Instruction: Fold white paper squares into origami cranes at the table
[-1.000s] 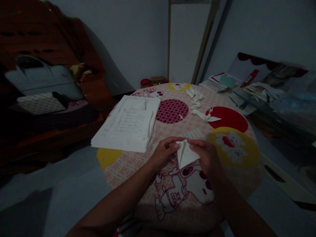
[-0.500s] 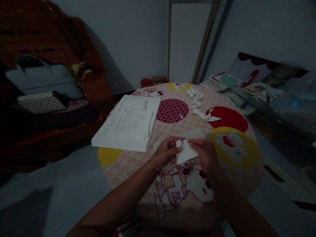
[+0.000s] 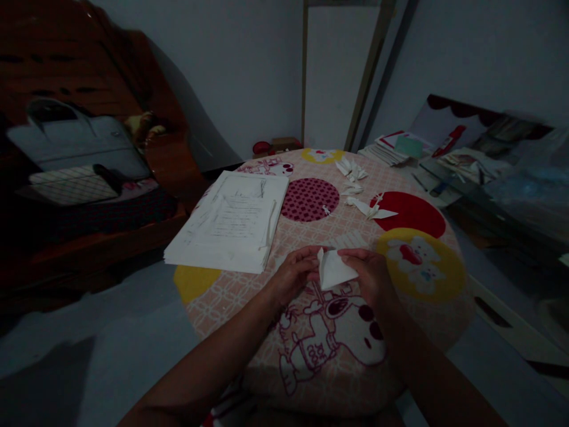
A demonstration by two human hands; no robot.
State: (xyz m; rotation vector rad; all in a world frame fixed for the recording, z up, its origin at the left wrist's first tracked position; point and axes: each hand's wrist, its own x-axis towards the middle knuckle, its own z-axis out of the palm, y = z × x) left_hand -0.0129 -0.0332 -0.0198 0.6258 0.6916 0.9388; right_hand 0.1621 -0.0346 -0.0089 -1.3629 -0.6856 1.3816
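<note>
A small folded piece of white paper (image 3: 336, 270) is held above the near part of the round table, between both hands. My left hand (image 3: 299, 273) pinches its left edge, where a narrow flap stands up. My right hand (image 3: 368, 271) grips the right side, thumb on top and fingers partly hidden behind the sheet. Beyond the hands lies a folded paper crane (image 3: 372, 209), beside the red circle of the tablecloth. More folded white paper figures (image 3: 351, 169) lie further back.
A thick stack of printed sheets (image 3: 231, 222) lies on the left of the patterned tablecloth (image 3: 249, 302). Left of the table, a wooden bench (image 3: 166, 154) carries a pale handbag (image 3: 84, 142). To the right stands a glass-topped table (image 3: 471, 190) with papers and a red marker-shaped item (image 3: 450, 141).
The left flap of the paper now stands up more, and the paper's lower tip has risen slightly. My left thumb has shifted off the front of the paper. My right hand has barely moved.
</note>
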